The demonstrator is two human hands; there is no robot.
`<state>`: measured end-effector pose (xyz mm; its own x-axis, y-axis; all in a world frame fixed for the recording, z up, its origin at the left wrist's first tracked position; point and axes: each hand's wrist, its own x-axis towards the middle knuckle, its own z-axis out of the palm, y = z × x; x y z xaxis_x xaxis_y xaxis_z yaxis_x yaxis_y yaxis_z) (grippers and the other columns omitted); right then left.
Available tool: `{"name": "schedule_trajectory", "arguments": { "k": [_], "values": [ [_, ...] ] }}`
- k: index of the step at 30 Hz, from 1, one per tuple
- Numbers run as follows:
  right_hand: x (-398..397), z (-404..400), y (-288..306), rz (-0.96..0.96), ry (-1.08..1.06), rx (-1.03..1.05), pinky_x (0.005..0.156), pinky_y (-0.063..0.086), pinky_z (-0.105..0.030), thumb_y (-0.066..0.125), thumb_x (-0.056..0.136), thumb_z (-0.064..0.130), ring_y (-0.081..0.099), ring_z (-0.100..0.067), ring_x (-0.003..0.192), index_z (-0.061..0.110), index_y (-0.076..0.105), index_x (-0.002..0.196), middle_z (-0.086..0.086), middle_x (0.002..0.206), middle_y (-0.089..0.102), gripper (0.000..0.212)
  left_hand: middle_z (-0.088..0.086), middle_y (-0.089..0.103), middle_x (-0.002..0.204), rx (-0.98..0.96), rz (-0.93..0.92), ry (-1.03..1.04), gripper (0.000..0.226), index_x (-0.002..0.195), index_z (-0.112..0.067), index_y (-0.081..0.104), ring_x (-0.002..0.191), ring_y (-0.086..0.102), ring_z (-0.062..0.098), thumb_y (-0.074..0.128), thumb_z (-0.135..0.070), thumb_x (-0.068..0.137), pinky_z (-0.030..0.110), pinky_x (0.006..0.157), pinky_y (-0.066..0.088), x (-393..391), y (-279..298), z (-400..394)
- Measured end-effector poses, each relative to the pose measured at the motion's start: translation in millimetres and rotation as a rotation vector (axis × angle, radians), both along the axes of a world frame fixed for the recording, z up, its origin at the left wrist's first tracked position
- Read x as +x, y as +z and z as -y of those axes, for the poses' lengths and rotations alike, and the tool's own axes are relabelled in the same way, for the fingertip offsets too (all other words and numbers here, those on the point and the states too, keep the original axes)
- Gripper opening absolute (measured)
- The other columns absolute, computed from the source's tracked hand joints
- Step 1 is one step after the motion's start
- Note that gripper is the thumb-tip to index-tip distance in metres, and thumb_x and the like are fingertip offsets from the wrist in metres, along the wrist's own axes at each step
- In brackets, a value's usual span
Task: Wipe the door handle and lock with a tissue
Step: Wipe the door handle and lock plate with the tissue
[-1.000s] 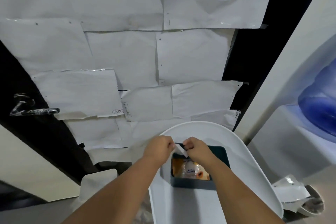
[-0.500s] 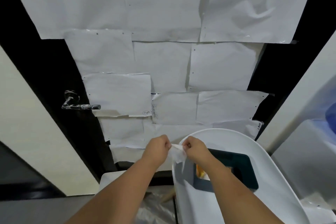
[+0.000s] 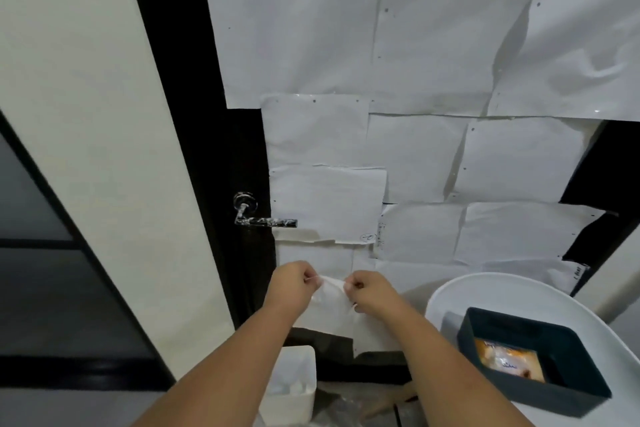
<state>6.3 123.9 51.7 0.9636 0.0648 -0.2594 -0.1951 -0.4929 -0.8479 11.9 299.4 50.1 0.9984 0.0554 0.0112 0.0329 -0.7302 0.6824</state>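
A white tissue (image 3: 329,302) hangs stretched between my two hands in front of the black door (image 3: 239,135). My left hand (image 3: 294,284) pinches its left top corner and my right hand (image 3: 372,291) pinches the right corner. The shiny lever door handle (image 3: 265,221) with its round rose (image 3: 245,202) sits on the door above and left of my hands, apart from them. No separate lock is visible.
White paper sheets (image 3: 398,114) cover most of the door. A white round table (image 3: 460,295) at the lower right carries a dark teal box (image 3: 530,402) with a tissue pack (image 3: 509,362). A white bin (image 3: 294,385) stands below my left arm. A cream wall (image 3: 86,114) fills the left.
My hands lifted the tissue out of the teal box and carried it left, off the table, to below the door handle. The view swung left, bringing the handle toward the centre.
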Motion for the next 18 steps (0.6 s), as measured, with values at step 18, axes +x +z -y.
{"name": "schedule_trajectory", "arguments": {
  "k": [18],
  "values": [
    [59.7, -121.9, 48.2, 0.036, -0.027, 0.289, 0.070, 0.051, -0.034, 0.057, 0.087, 0.013, 0.056, -0.021, 0.073, 0.013, 0.063, 0.076, -0.008, 0.076, 0.060, 0.013, -0.008, 0.067, 0.079, -0.047, 0.156, 0.171, 0.005, 0.087, -0.026, 0.067, 0.074, 0.063, 0.008, 0.071, -0.028, 0.085, 0.019, 0.066, 0.048, 54.1, 33.8, -119.1]
  ]
}}
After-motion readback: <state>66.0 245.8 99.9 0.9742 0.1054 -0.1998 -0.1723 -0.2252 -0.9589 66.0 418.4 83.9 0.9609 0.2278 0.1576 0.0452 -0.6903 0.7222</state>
